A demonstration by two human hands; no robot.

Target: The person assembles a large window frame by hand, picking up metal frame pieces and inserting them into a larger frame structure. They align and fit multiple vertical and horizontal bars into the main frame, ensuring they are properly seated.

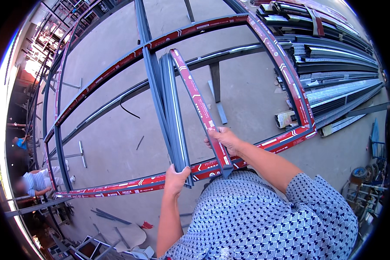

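A large window frame (104,189) of dark profiles with red protective film lies raised in front of me. My right hand (225,139) is wrapped round a loose red-filmed profile (194,93), its near end close to my waist and its far end over the frame's middle. Just left of it, my left hand (176,180) grips the near end of a long grey metal profile (174,112). That profile lies beside a grey crossbar (154,82) of the frame, and both reach away from me. The fingertips of my left hand are partly hidden.
Stacks of long profiles (338,69) lie on the floor at the right. A person in a striped shirt (34,184) is at the far left. Behind me on the left are offcuts and a sheet of cardboard (128,236). A wheeled cart (363,175) stands at the lower right.
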